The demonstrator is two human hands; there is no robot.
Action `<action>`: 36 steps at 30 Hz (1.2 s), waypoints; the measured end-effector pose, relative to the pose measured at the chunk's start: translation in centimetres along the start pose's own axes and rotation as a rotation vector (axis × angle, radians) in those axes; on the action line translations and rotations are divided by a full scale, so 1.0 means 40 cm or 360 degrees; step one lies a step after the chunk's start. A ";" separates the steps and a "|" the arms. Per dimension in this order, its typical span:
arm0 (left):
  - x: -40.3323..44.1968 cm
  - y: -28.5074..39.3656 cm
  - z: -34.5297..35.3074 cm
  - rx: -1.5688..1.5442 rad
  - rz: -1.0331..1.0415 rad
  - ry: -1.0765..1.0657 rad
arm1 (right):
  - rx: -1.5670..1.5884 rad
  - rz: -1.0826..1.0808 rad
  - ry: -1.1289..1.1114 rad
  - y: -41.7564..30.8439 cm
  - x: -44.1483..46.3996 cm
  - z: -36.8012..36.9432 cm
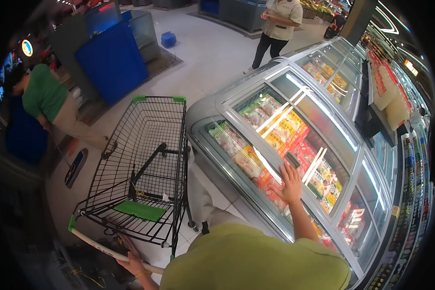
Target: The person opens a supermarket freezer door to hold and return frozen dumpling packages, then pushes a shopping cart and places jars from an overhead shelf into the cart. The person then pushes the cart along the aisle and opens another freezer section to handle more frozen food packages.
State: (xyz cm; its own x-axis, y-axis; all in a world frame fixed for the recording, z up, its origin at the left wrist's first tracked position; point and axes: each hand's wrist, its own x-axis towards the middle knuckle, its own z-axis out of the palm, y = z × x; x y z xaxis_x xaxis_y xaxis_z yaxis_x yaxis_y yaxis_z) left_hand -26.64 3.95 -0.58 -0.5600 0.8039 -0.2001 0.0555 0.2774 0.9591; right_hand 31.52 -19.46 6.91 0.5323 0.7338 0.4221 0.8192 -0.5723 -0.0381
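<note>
Freezer lid (299, 151) under right grip (290, 182)

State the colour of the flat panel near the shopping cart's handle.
The flat panel is green; it shows in the head view, the only one.

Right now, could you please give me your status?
Left hand on cream, curved cart handle. Right hand at small dark handle. Clear glass freezer lid covers colourful plastic packets.

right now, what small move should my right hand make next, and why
Probably close the right hand on the dark handle, ready to try the lid: the hand is spread open right at the handle, and the packs show through the glass.
</note>
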 end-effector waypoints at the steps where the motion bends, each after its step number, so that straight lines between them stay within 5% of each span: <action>1: 0.026 -0.008 0.013 -0.0059 0.0000 -0.0042 | -0.0008 0.0008 0.0006 0.002 0.001 0.004; 8: 0.159 0.010 0.135 -0.0228 0.0186 -0.0196 | 0.0138 0.0174 0.0040 0.004 0.015 0.017; 15: 0.148 0.175 0.238 0.0040 0.0032 -0.0312 | 0.0359 0.0655 0.0310 0.007 0.029 0.050; 22: 0.265 0.140 0.246 0.0110 0.0046 -0.0337 | 0.0467 0.1181 0.0541 -0.004 0.052 0.070; 36: 0.406 0.202 0.256 0.0241 0.0006 -0.0485 | 0.0030 0.0879 0.0544 -0.031 0.061 0.072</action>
State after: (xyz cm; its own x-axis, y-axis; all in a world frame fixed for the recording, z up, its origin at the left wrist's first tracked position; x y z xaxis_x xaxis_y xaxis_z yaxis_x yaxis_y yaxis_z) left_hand -26.82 24.63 1.86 -0.2881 0.9190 -0.2694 0.1919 0.3310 0.9239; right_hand 32.43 -15.91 5.35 0.7807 0.1734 0.6003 0.4496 -0.8231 -0.3469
